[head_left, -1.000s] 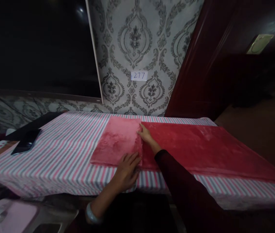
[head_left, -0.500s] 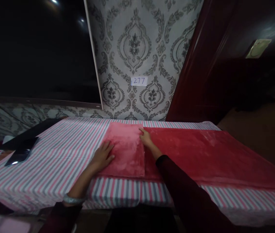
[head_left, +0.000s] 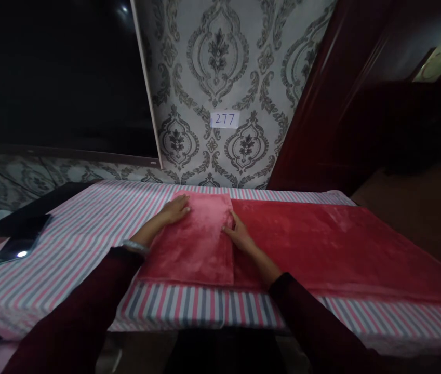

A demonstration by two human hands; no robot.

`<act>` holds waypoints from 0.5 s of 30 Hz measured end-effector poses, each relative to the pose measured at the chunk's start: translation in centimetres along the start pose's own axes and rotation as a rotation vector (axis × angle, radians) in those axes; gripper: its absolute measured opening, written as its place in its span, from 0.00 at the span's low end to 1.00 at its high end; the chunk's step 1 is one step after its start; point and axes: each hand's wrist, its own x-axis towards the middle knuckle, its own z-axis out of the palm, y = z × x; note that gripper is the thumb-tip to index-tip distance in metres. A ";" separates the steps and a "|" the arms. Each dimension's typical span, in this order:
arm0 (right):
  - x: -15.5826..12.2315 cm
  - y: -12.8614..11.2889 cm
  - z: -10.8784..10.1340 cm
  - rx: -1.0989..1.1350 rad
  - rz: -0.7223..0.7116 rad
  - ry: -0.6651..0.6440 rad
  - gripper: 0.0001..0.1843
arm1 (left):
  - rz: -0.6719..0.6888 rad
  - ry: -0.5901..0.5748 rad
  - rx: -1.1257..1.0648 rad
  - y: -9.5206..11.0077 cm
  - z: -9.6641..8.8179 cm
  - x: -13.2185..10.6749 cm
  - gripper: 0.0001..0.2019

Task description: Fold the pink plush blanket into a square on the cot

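In the head view, the red plush cloth [head_left: 333, 244] lay along the striped table cover [head_left: 83, 239], with a paler folded section [head_left: 200, 254] doubled over at its left end. The left hand [head_left: 176, 210] had travelled most: a second earlier it was at the folded section's near edge, half a second earlier midway along its left side, and now it rested palm down at the far left corner, the fingers stretched out and the thumb held apart from them. Its wrist wore a pale bracelet [head_left: 136, 246].

The right hand [head_left: 240, 237] had moved less, sitting slightly farther down the folded section's right edge from the far corner than before. Its thumb and forefinger stood apart at that edge, the thumb on the pale fabric; whether the hand pinched any layer could not be told.

The main stretch of red cloth still reached away to the right, much as it had before. The phone [head_left: 19, 246] remained on the left of the table cover, and the label reading 277 [head_left: 225, 119] stayed on the patterned wall [head_left: 216, 62], between the dark screen [head_left: 56, 78] and the dark red panel [head_left: 321, 130].
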 end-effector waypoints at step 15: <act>3.8 -6.0 -1.2 -0.665 -0.239 -0.060 0.31 | -0.037 0.067 0.154 1.3 5.0 2.3 0.29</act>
